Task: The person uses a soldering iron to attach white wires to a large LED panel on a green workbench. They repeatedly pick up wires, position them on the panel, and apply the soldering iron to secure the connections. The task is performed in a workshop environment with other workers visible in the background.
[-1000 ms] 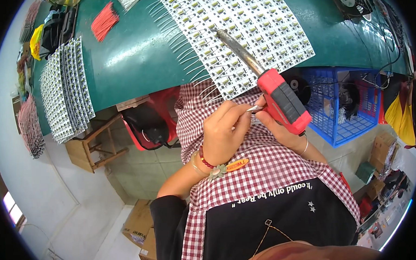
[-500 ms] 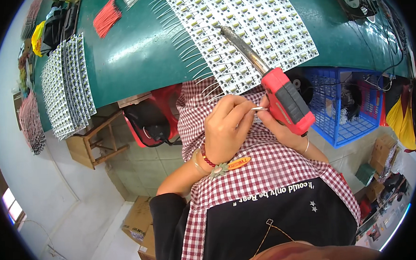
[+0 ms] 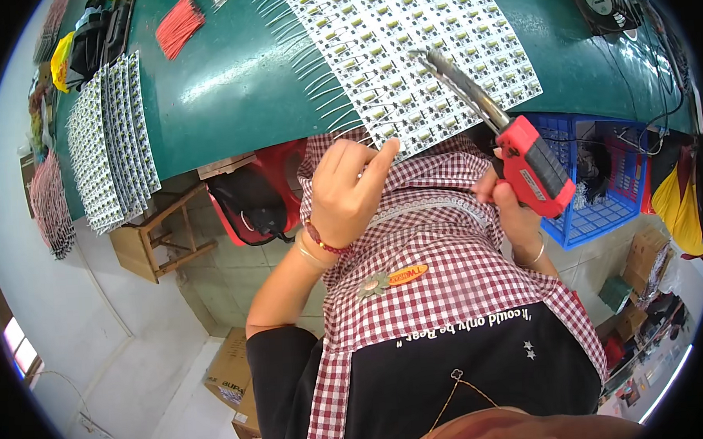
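At frame centre, the left hand point(image 3: 349, 190) is pinching thin solder wire point(image 3: 374, 154); the right hand point(image 3: 512, 212) is gripping a red soldering gun point(image 3: 531, 164) over the white circuit panel point(image 3: 407, 52) on the green tabletop point(image 3: 236, 83).

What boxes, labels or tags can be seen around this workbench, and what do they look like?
Cardboard boxes: brown, on the floor lower left.
Cardboard carton: brown, on the floor at right.
Name tag: small orange oval, pinned to the checked apron.
Label: pale rectangle on the red soldering gun in the right hand.
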The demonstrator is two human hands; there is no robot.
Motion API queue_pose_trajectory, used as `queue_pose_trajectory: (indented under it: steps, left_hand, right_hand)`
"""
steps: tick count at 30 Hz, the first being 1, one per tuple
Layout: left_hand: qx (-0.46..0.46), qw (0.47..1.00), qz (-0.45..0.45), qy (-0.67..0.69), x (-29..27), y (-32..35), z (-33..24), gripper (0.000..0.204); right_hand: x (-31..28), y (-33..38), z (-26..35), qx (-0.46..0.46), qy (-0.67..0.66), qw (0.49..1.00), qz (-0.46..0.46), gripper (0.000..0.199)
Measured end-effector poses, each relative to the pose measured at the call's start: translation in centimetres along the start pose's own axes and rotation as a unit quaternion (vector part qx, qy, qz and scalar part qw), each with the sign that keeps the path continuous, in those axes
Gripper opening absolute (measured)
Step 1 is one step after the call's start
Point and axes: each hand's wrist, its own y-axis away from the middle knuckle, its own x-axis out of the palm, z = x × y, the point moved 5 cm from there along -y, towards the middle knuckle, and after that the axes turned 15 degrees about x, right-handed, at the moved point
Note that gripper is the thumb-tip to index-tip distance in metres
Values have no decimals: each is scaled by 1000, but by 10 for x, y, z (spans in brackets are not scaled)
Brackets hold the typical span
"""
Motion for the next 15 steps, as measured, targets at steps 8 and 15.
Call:
queue_pose_trajectory:
  steps: [8, 15]
  left_hand:
    - [39, 996, 76, -4, 12, 1, 12, 32]
    - [52, 996, 74, -19, 16, -4, 11, 33]
  right_hand:
    - [-34, 47, -36, 91, -73, 993, 7, 12]
    - [-34, 51, -47, 93, 49, 994, -23, 17]
